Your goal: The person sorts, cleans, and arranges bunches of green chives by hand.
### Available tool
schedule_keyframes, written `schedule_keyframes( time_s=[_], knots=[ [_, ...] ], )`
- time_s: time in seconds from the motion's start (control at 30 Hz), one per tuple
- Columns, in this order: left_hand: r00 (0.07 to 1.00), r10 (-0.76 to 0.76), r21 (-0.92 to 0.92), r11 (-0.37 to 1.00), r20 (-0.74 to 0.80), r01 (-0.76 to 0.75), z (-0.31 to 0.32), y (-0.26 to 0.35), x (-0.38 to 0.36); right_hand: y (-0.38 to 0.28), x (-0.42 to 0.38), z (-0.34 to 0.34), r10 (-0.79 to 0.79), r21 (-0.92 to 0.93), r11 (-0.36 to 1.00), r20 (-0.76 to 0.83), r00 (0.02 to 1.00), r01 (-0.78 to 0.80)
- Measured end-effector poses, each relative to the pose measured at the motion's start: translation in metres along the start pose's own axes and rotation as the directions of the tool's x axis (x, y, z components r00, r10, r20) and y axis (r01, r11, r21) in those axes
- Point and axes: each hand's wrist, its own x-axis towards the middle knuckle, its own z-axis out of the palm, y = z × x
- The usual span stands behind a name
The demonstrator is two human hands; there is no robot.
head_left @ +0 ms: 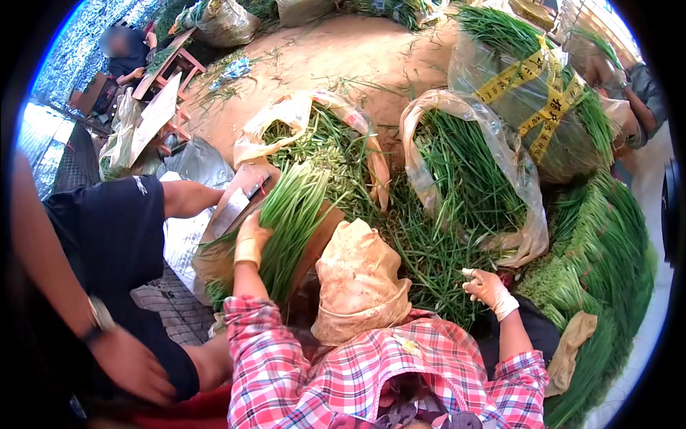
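Note:
My left hand (253, 237), in a pale glove, is pressed around a thick bundle of long green chive-like stalks (291, 211). The bundle rests on a wooden board (214, 259); part of the grip is hidden by the leaves. Beside it on the board lies a knife (239, 201) with a dark handle. My right hand (489, 289), also gloved, hovers low over loose green stalks (436, 275), its fingers apart and nothing visible in them. A stained tan cloth (361, 279) covers my knee between the hands.
Two open plastic bags (307, 107) (468, 107) of cut greens stand ahead. Stacked green stalks (607, 279) line the right side. A taped bale (532, 96) sits behind. At left, another person's bare hand (136, 365) and leg are close by. Other people work farther back.

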Motion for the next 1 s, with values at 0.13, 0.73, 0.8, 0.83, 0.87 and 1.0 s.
schedule_keyframes(
  time_s=[0.13, 0.73, 0.8, 0.83, 0.87, 1.0],
  knots=[
    [0.986, -0.103, -0.011, 0.994, 0.134, 0.106, -0.030, 0.046, -0.019, -0.003, 0.003, -0.002, 0.046, 0.015, 0.999, -0.018, 0.999, -0.045],
    [0.994, 0.059, 0.185, 0.982, -0.090, -0.041, -0.015, 0.082, -0.041, -0.072, 0.030, 0.012, -0.226, 0.099, 0.968, -0.052, 0.973, 0.230],
    [0.989, 0.064, 0.173, 0.984, -0.134, -0.040, 0.006, 0.077, -0.036, -0.118, 0.047, 0.026, -0.305, 0.157, 0.939, -0.020, 0.952, 0.305],
    [0.989, 0.060, 0.167, 0.985, -0.135, -0.037, 0.015, 0.074, -0.035, -0.142, 0.057, 0.039, -0.327, 0.199, 0.926, -0.009, 0.945, 0.322],
    [0.975, 0.089, 0.158, 0.986, -0.202, -0.057, 0.022, 0.070, -0.034, -0.165, 0.069, 0.052, -0.345, 0.263, 0.908, 0.027, 0.938, 0.326],
    [0.963, 0.039, 0.115, 0.993, -0.268, -0.008, 0.029, 0.082, -0.045, -0.226, 0.132, 0.114, -0.327, 0.493, 0.845, 0.173, 0.929, 0.206]
  ],
)
